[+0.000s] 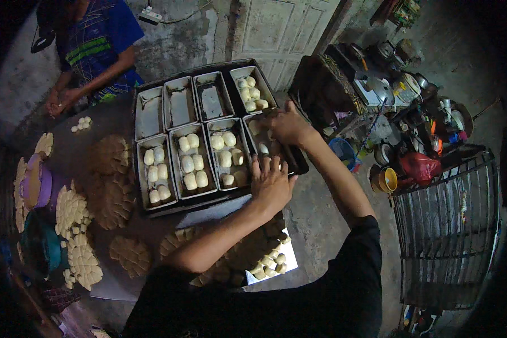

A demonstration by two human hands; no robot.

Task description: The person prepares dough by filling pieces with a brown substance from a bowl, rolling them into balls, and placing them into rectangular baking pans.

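Observation:
My left hand (273, 183) is at the near end of the front right loaf tin (293, 159), its fingers apart and bent over the tin. Just beyond its fingertips lies a pale dough ball (263, 148). My right hand (290, 127) reaches into the far end of that tin, thumb raised; its fingertips are shadowed, so what they touch is hidden. Left of it, a tin holds several dough balls (225, 159), and two more tins hold paired rows of dough balls (193, 163). The far right tin holds dough balls (250, 93) too.
Three bare tins (180, 103) fill the back of the dark tray (158, 209). Cut dough slabs (73, 214) and a purple container (44, 186) are at left. A co-worker (98, 50) stands at the far left. Cookware (383, 90) and a metal rack (448, 225) stand at right.

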